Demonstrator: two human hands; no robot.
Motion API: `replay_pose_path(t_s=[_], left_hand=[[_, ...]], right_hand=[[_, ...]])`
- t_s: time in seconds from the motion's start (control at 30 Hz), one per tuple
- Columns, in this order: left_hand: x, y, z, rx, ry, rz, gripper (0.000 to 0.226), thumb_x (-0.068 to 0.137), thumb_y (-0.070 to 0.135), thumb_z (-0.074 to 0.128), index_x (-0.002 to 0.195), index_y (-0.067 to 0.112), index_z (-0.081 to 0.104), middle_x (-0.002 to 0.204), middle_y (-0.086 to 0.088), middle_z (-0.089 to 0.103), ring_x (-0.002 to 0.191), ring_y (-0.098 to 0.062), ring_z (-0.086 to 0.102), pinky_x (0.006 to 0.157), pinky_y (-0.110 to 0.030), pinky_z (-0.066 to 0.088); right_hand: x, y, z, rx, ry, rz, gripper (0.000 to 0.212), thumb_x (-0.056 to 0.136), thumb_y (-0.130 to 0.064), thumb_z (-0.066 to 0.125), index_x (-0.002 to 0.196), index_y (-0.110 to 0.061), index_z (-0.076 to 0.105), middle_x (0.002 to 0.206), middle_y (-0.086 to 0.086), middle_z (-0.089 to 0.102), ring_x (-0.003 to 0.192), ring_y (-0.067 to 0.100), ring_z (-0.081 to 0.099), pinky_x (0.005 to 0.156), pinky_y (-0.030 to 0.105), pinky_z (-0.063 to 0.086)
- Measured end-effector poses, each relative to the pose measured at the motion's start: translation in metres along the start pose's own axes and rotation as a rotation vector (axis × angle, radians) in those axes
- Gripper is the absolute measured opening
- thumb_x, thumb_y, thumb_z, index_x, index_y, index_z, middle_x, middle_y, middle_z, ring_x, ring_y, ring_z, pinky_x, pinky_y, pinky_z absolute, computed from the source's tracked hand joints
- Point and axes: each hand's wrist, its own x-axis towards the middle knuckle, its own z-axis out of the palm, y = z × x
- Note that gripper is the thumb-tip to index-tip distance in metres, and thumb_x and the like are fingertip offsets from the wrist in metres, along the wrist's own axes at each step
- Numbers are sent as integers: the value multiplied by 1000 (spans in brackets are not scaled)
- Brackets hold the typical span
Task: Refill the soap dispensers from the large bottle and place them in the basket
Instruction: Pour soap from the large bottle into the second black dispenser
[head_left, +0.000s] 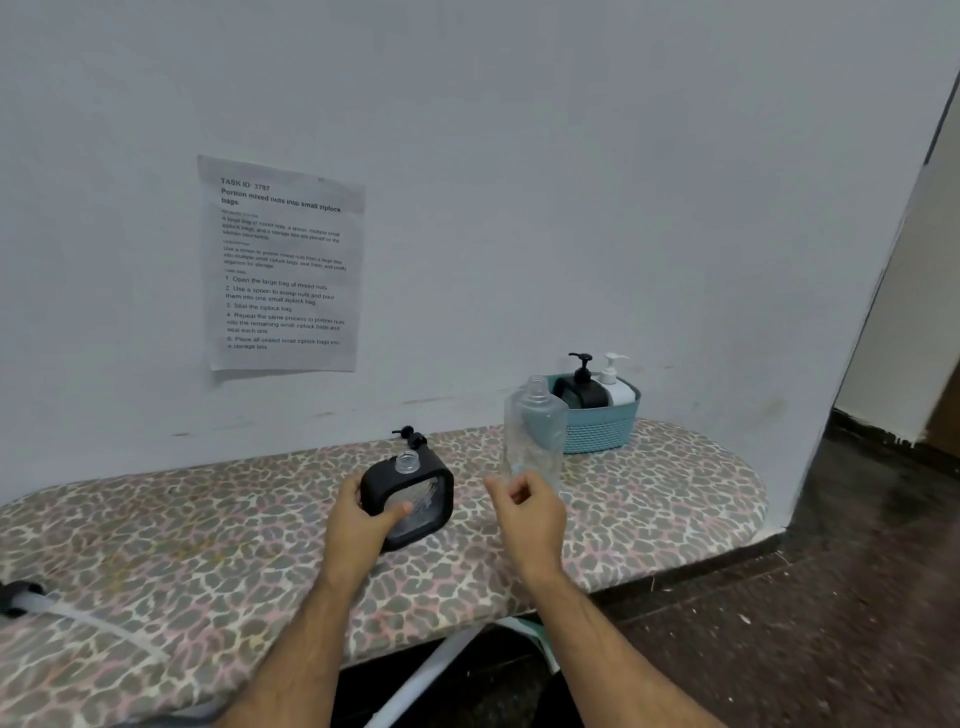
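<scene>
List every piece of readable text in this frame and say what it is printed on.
All on the paper sheet taped to the wall:
"TASK ID 3797"
"Portion mixed nuts into small ziplock bags"
"1. Open the large bag of mixed nuts"
"3. Seal the ziplock bag"
The small paragraphs and the other steps are too blurred to quote reliably.
No readable label on the large bottle, the black dispenser or the basket.
</scene>
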Motion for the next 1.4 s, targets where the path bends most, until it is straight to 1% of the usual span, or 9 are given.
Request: replay_pose_path(t_s=[0.2, 0.3, 0.47, 0.6, 0.73, 0.97, 1.2, 1.33, 1.4], left_hand=[[-1, -9, 0, -23, 0, -19, 57, 81, 12, 80, 128, 21, 49, 116, 1, 63, 107, -22, 64, 91, -40, 54], [-2, -14, 1, 14, 3, -5, 62, 81, 13, 80, 133, 19, 48, 117, -1, 63, 106, -21, 63, 88, -35, 52], [-3, -20, -1, 10, -16, 6, 63, 79, 12, 81, 131, 22, 48, 117, 6, 62, 105, -13, 62, 91, -33, 52], [-2, -21, -2, -5, -35, -1, 63, 78, 10, 82, 128, 25, 48, 114, 12, 61, 103, -4, 62, 86, -26, 52], [-3, -18, -1, -64, -62, -24, 64, 78, 11, 82, 127, 28, 45, 118, 10, 60, 104, -3, 61, 78, -17, 52], [0, -18, -12, -292, -62, -68, 69, 73, 25, 75, 136, 23, 46, 132, 3, 59, 123, -14, 58, 102, -37, 49], [6, -28, -18, -340, -126, -63, 53, 83, 0, 69, 132, 18, 56, 127, -2, 66, 119, -20, 62, 96, -36, 54], [7, -29, -16, -348, -122, -64, 58, 73, 9, 76, 127, 21, 58, 126, -2, 67, 118, -19, 64, 97, -38, 53], [6, -29, -16, -350, -115, -64, 63, 69, 13, 78, 128, 19, 58, 126, -3, 67, 117, -18, 64, 96, -38, 53]], right_hand=[[16, 9, -17, -82, 236, -33, 45, 74, -40, 83, 84, -15, 47, 81, -3, 46, 73, 14, 42, 62, 20, 33], [27, 17, -19, -141, 289, -16, 73, 65, -48, 87, 112, -10, 46, 108, 2, 46, 98, 17, 45, 83, 28, 40], [50, 37, -21, -85, 79, 49, 113, 61, -46, 90, 149, -19, 23, 148, 8, 35, 135, 24, 36, 112, 45, 35], [61, 43, -18, -28, -65, 62, 116, 61, -40, 91, 150, -30, 16, 149, 8, 40, 132, 25, 45, 109, 47, 40], [60, 46, -13, 15, -82, 37, 112, 64, -35, 92, 149, -26, 21, 149, 6, 41, 131, 20, 44, 108, 36, 38], [62, 47, -10, 47, -106, 41, 108, 68, -30, 89, 151, -26, 20, 151, 4, 40, 132, 21, 44, 110, 40, 37], [70, 49, -9, 8, -175, 64, 108, 70, -25, 88, 151, -26, 17, 148, 2, 43, 129, 20, 48, 93, 21, 41], [68, 45, -10, -8, -198, 69, 103, 73, -18, 85, 151, -26, 18, 138, -1, 50, 108, 12, 58, 58, 6, 46], [62, 39, -12, -14, -224, 46, 103, 73, -17, 86, 149, -27, 17, 135, 1, 52, 109, 15, 59, 68, 15, 51]])
